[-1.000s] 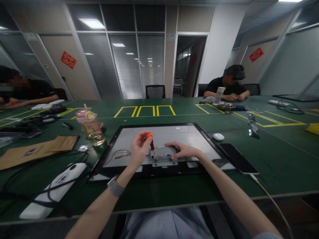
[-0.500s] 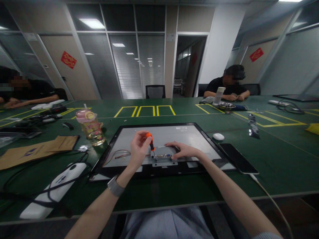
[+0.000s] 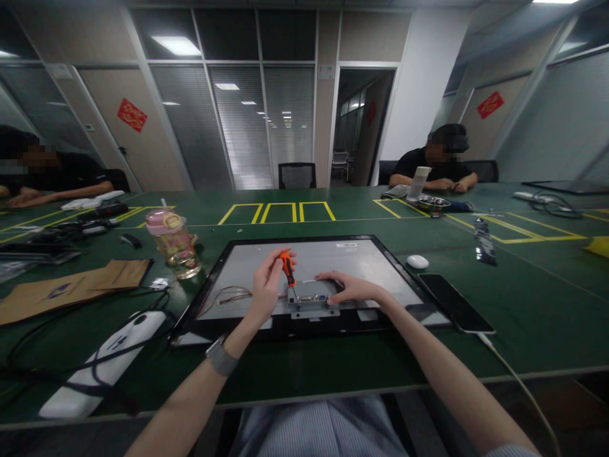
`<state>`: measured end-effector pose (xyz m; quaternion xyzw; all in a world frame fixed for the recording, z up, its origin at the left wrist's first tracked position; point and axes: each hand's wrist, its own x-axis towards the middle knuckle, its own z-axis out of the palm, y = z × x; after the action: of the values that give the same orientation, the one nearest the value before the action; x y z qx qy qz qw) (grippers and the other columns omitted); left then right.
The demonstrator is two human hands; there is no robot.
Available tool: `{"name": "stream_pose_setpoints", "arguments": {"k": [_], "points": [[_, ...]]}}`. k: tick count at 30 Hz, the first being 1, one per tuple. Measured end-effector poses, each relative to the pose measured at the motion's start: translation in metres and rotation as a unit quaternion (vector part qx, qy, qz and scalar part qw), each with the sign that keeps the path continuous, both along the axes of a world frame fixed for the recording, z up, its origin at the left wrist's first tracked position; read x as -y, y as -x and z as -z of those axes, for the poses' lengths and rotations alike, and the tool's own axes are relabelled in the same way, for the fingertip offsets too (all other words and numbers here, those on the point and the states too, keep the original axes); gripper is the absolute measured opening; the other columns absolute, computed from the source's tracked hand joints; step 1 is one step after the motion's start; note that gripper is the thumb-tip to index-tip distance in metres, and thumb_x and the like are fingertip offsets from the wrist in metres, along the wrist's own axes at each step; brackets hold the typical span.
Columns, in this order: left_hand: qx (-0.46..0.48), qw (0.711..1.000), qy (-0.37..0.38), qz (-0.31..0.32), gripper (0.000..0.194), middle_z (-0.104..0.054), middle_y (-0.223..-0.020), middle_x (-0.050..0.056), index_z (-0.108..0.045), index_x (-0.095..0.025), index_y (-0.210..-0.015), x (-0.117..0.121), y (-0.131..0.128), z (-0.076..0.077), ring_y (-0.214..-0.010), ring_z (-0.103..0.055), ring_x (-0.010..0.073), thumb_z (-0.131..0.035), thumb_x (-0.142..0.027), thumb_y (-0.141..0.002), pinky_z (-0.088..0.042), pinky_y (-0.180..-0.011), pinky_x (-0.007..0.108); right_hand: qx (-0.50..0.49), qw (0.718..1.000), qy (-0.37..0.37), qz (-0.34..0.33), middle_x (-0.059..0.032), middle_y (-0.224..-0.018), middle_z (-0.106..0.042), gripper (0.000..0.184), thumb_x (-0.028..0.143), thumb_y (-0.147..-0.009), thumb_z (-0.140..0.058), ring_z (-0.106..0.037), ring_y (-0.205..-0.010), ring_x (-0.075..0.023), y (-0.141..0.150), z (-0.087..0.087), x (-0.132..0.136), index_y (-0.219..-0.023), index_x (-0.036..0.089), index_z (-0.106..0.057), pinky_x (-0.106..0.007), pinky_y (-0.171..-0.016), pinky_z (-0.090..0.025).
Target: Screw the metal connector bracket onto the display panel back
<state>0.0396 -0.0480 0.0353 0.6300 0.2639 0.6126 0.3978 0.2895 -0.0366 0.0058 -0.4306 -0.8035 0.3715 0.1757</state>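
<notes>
A flat monitor panel (image 3: 328, 259) lies back side up on the table, with a metal bracket and ports (image 3: 311, 306) near its front edge. My left hand (image 3: 269, 279) grips an orange and black screwdriver (image 3: 288, 269) by its handle. The screwdriver leans slightly, its shaft pointing down to the left part of the bracket; whether its tip sits in a screw is too small to tell. My right hand (image 3: 349, 289) rests on the bracket's right end with fingers spread, holding nothing. Thin wires (image 3: 228, 293) run over the panel at left.
Left of the panel stand a pink-lidged drink cup (image 3: 174, 244), a paper bag (image 3: 71, 289) and a white power strip (image 3: 102, 368) with black cables. At right lie a phone (image 3: 454, 303) on a cable and a white case (image 3: 417, 261). Two people sit across the table.
My left hand has shifted its fingers around the screwdriver handle, showing more of it. The shaft still points at the same spot. My right hand has stayed in place.
</notes>
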Motion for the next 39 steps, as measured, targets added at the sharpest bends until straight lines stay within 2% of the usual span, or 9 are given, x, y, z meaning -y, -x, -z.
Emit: {"name": "stream_pose_setpoints", "arguments": {"k": [3,7,10,15,18,25,32,34,39], "points": [[-0.011,1.000,-0.005,-0.018,0.028,-0.063,-0.098,0.007,-0.061,-0.019,-0.110,-0.0001,-0.0004,-0.0002,-0.083,-0.061,0.0156,-0.052,-0.034,-0.088,-0.050,-0.076,0.028,-0.003,1.000,0.001,-0.001,-0.0078,-0.138,-0.044,0.075,0.048,-0.069,-0.072,-0.041,-0.125,-0.0287,0.0001,-0.0013,0.0008,-0.134,0.023,-0.045,-0.045,-0.108,-0.029],[-0.021,0.996,-0.051,-0.067,0.019,-0.053,-0.086,0.002,-0.066,-0.021,-0.096,-0.0011,-0.0006,-0.0013,-0.078,-0.053,0.0121,-0.065,-0.027,-0.079,-0.048,-0.072,0.022,-0.007,1.000,-0.005,-0.010,-0.0068,-0.138,-0.045,0.073,0.048,-0.070,-0.072,-0.042,-0.125,-0.0284,-0.0001,-0.0004,-0.0004,-0.134,0.024,-0.046,-0.045,-0.108,-0.030],[-0.019,0.994,-0.064,-0.092,0.015,-0.050,-0.087,0.003,-0.067,-0.020,-0.091,-0.0014,-0.0002,-0.0022,-0.079,-0.052,0.0123,-0.065,-0.027,-0.078,-0.048,-0.070,0.022,-0.008,1.000,-0.005,-0.008,-0.0067,-0.138,-0.046,0.073,0.048,-0.069,-0.072,-0.042,-0.125,-0.0288,0.0000,0.0005,-0.0010,-0.133,0.024,-0.047,-0.044,-0.108,-0.030],[0.017,0.998,-0.040,-0.041,0.028,-0.058,-0.104,0.008,-0.066,-0.019,-0.104,-0.0010,0.0004,-0.0006,-0.088,-0.059,0.0162,-0.047,-0.033,-0.090,-0.049,-0.077,0.029,-0.006,1.000,0.005,0.004,-0.0077,-0.138,-0.045,0.075,0.049,-0.068,-0.073,-0.041,-0.126,-0.0290,0.0001,0.0001,-0.0001,-0.133,0.023,-0.046,-0.045,-0.108,-0.029],[0.025,0.999,-0.014,-0.031,0.031,-0.063,-0.102,0.008,-0.062,-0.019,-0.113,-0.0002,0.0002,-0.0001,-0.086,-0.061,0.0168,-0.049,-0.032,-0.090,-0.050,-0.078,0.031,-0.004,1.000,0.003,0.002,-0.0082,-0.138,-0.045,0.075,0.048,-0.068,-0.073,-0.042,-0.125,-0.0285,-0.0002,0.0005,-0.0004,-0.134,0.022,-0.046,-0.045,-0.109,-0.029],[-0.005,0.993,-0.069,-0.101,0.015,-0.053,-0.084,0.002,-0.071,-0.020,-0.088,-0.0012,0.0009,-0.0043,-0.076,-0.053,0.0124,-0.067,-0.029,-0.077,-0.045,-0.068,0.022,-0.009,1.000,-0.010,-0.006,-0.0075,-0.138,-0.046,0.073,0.048,-0.069,-0.072,-0.040,-0.127,-0.0282,0.0004,0.0019,-0.0013,-0.132,0.022,-0.047,-0.045,-0.110,-0.028],[-0.001,0.993,-0.058,-0.098,0.027,-0.060,-0.093,0.006,-0.069,-0.020,-0.103,0.0001,0.0014,-0.0048,-0.085,-0.056,0.0153,-0.049,-0.033,-0.089,-0.044,-0.076,0.026,-0.002,1.000,0.003,0.006,-0.0072,-0.137,-0.046,0.076,0.050,-0.068,-0.072,-0.041,-0.126,-0.0295,0.0010,-0.0017,0.0012,-0.133,0.023,-0.046,-0.045,-0.109,-0.028],[-0.013,0.993,-0.061,-0.097,0.025,-0.058,-0.089,0.005,-0.068,-0.020,-0.103,0.0002,0.0018,-0.0044,-0.080,-0.056,0.0142,-0.052,-0.031,-0.088,-0.044,-0.073,0.025,0.000,1.000,0.004,0.008,-0.0073,-0.138,-0.045,0.076,0.050,-0.068,-0.072,-0.041,-0.126,-0.0293,0.0008,-0.0013,0.0010,-0.134,0.023,-0.046,-0.045,-0.109,-0.028],[-0.009,0.990,-0.086,-0.110,0.011,-0.050,-0.083,0.002,-0.069,-0.020,-0.087,-0.0019,0.0015,-0.0043,-0.073,-0.051,0.0115,-0.064,-0.027,-0.080,-0.044,-0.063,0.022,-0.003,1.000,-0.001,-0.001,-0.0083,-0.139,-0.044,0.077,0.051,-0.069,-0.072,-0.040,-0.127,-0.0281,-0.0009,0.0029,-0.0017,-0.134,0.021,-0.045,-0.043,-0.110,-0.027]]}}
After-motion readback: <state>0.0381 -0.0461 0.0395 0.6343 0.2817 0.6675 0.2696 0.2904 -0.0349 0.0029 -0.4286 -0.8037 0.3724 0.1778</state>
